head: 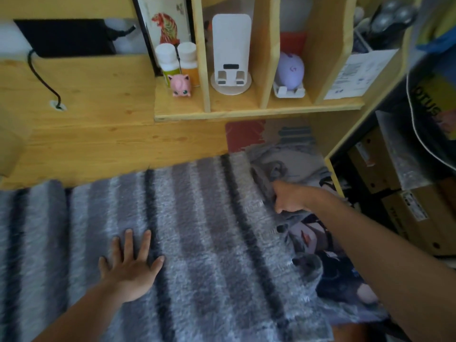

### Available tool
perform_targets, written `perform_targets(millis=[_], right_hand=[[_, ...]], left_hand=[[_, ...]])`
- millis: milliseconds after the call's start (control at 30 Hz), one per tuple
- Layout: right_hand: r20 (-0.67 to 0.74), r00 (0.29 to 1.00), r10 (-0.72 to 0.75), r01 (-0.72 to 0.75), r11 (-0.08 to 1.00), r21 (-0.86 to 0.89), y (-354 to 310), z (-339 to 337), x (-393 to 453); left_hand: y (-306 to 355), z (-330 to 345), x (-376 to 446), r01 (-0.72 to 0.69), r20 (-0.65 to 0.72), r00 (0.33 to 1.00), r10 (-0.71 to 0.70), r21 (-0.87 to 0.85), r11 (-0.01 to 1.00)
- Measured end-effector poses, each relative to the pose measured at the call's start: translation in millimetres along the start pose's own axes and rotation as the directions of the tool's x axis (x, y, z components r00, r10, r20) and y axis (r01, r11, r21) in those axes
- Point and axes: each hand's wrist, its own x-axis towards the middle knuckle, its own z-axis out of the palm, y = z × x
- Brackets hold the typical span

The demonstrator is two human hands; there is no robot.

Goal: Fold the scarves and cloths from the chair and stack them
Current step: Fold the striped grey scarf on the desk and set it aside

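Head view looks down on a fluffy grey striped scarf (197, 230) spread across the wooden desk (98, 134). Left hand (130, 265) presses flat on it, fingers straight and spread. Right hand (288, 196) pinches the scarf's right edge (fingers curled under), over a printed desk mat (308, 156).

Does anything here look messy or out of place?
Mostly tidy. The striped fuzzy scarf lies flat under the left hand, but its right edge is rumpled where the right hand grips it, overlapping a printed mat. On the shelf, nothing looks tipped or spilled.
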Motion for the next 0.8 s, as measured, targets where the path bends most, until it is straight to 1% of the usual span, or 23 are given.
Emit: perform_targets(millis=[67, 100, 133, 167, 200, 233, 267, 300, 333, 367, 400, 433, 467, 500, 533, 567, 600, 633, 667, 700, 733, 767, 800], right_hand=[[-0.136, 0.980, -0.146, 0.112, 0.967, -0.230, -7, 16, 5], [-0.203, 0.949, -0.242, 0.188, 0.949, -0.252, -15, 23, 7], [-0.263, 0.915, -0.305, 0.263, 0.947, -0.184, -21, 28, 6], [-0.320, 0.892, -0.318, 0.322, 0.946, -0.042, -29, 29, -1], [-0.377, 0.881, -0.284, 0.348, 0.931, 0.111, -30, 24, -5], [-0.421, 0.874, -0.244, 0.345, 0.920, 0.183, -28, 16, -9], [-0.458, 0.860, -0.224, 0.334, 0.926, 0.174, -23, 5, -12], [-0.499, 0.840, -0.214, 0.276, 0.960, 0.053, -16, -8, -13], [-0.521, 0.832, -0.191, 0.150, 0.981, -0.122, -5, -21, -11], [-0.542, 0.826, -0.156, -0.046, 0.939, -0.341, 6, -32, -10], [-0.584, 0.806, -0.097, -0.239, 0.849, -0.471, 17, -38, -7], [-0.606, 0.795, 0.001, -0.377, 0.783, -0.494, 21, -38, -9], [-0.623, 0.779, 0.079, -0.470, 0.730, -0.496, 17, -30, -13], [-0.641, 0.761, 0.098, -0.491, 0.733, -0.471, 5, -14, -19], [-0.629, 0.777, 0.039, -0.449, 0.734, -0.509, -5, 8, -16], [-0.599, 0.792, -0.121, -0.312, 0.762, -0.567, -22, 37, -18], [-0.527, 0.792, -0.310, -0.119, 0.768, -0.630, -38, 71, -18], [-0.425, 0.772, -0.473, 0.076, 0.732, -0.677, -55, 103, -22], [-0.347, 0.749, -0.565, 0.176, 0.674, -0.717, -66, 132, -22], [-0.262, 0.783, -0.565, 0.223, 0.647, -0.729, -71, 147, -25], [-0.232, 0.844, -0.484, 0.186, 0.668, -0.720, -67, 154, -23], [-0.244, 0.915, -0.322, 0.090, 0.751, -0.654, -61, 154, -22], [-0.320, 0.936, -0.146, -0.062, 0.828, -0.558, -53, 153, -21]], left_hand=[[0, -1, 0, -0.006, 0.013, 1.000, 0.007, -0.018, 1.000], [0, -1, -1, -0.010, 0.010, 1.000, 0.011, -0.022, 1.000], [-1, -1, -2, -0.015, 0.001, 1.000, 0.015, -0.021, 1.000], [-1, 0, -3, -0.018, -0.007, 1.000, 0.017, -0.018, 1.000], [-1, 0, -3, -0.019, -0.013, 1.000, 0.019, -0.018, 1.000], [-1, 1, -2, -0.021, -0.012, 1.000, 0.020, -0.022, 1.000], [-1, 1, -2, -0.023, -0.009, 1.000, 0.023, -0.026, 0.999], [-1, 2, -2, -0.027, -0.005, 1.000, 0.026, -0.028, 0.999], [-2, 2, -2, -0.028, -0.005, 1.000, 0.028, -0.033, 0.999], [-3, 2, -2, -0.027, -0.006, 1.000, 0.027, -0.042, 0.999], [-4, 2, -2, -0.028, -0.009, 1.000, 0.027, -0.054, 0.998], [-5, 2, -2, -0.032, -0.009, 0.999, 0.031, -0.061, 0.998], [-6, 0, -1, -0.039, -0.003, 0.999, 0.039, -0.062, 0.997], [-6, -3, -1, -0.053, 0.010, 0.999, 0.054, -0.057, 0.997], [-7, -8, -2, -0.071, 0.019, 0.997, 0.072, -0.060, 0.996], [-8, -11, -6, -0.090, 0.004, 0.996, 0.090, -0.074, 0.993], [-12, -12, -12, -0.103, -0.054, 0.994, 0.098, -0.097, 0.990], [-16, -9, -21, -0.109, -0.161, 0.983, 0.087, -0.127, 0.986], [-23, 1, -31, -0.102, -0.291, 0.955, 0.051, -0.162, 0.982], [-31, 14, -43, -0.079, -0.405, 0.914, -0.006, -0.193, 0.978], [-42, 30, -56, -0.043, -0.470, 0.880, -0.067, -0.220, 0.974], [-56, 46, -69, 0.001, -0.484, 0.866, -0.124, -0.247, 0.969], [-70, 61, -78, 0.058, -0.467, 0.865, -0.182, -0.269, 0.962]])
